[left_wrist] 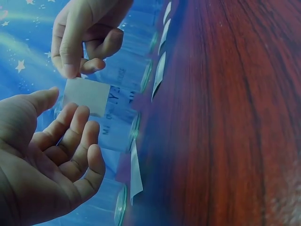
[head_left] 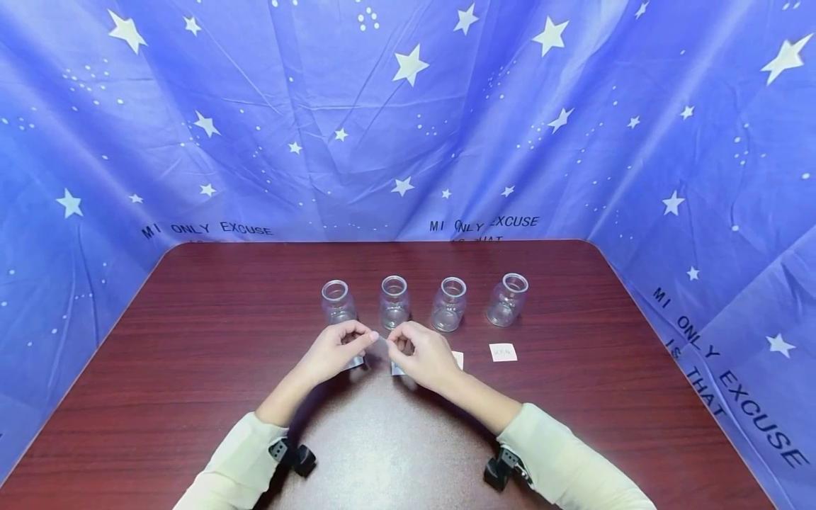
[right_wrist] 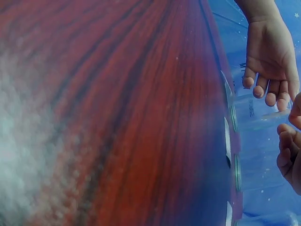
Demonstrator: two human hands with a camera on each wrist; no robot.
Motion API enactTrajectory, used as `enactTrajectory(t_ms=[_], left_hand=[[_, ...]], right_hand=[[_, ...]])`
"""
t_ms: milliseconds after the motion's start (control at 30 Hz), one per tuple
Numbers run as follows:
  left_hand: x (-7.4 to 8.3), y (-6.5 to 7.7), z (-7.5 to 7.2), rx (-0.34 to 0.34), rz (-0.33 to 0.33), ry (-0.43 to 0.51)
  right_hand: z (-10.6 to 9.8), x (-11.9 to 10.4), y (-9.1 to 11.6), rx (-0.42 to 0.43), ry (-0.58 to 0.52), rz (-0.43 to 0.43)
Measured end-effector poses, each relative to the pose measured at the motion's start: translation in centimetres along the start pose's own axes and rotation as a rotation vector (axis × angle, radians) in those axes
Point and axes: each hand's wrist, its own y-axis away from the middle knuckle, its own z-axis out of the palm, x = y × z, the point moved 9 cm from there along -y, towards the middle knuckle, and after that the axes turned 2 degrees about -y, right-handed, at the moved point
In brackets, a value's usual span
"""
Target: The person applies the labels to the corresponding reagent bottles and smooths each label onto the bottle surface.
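Observation:
In the head view, both hands meet above the table in front of a row of glass jars. My right hand (head_left: 428, 355) pinches a small pale square of paper (left_wrist: 87, 96) by its upper edge, as the left wrist view shows. My left hand (head_left: 334, 350) is just below, palm turned up and fingers loosely bent, with fingertips right at the square's lower edge. Its thumb stands apart from its fingers there. Partly covered by the hands, paper slips (head_left: 398, 369) lie under them on the table.
Several clear glass jars stand in a row behind the hands, the rightmost jar (head_left: 507, 301) beside the others. A white slip with writing (head_left: 503, 352) lies in front of it. The dark red wooden table (head_left: 210, 340) ends at a blue star-patterned curtain (head_left: 319, 106).

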Motion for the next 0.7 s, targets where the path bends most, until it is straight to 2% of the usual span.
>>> enactTrajectory(t_ms=[200,333,467,700], left_hand=[[0.8,0.1,-0.1,0.023,-0.009,0.009],[0.4,0.0,0.0,0.024,-0.004,0.022],[0.0,-0.2,0.1,0.028,0.004,0.035],[0.3,-0.2,-0.1,0.051,0.029,0.041]], right_hand=[[-0.1,-1.3,0.1,0.022,0.067,-0.096],[-0.2,-1.9,0.1,0.038,0.092,-0.139],[-0.1,-2.0,0.2,0.045,0.106,-0.153],[0.0,-1.8,0.2,0.043,0.116,-0.143]])
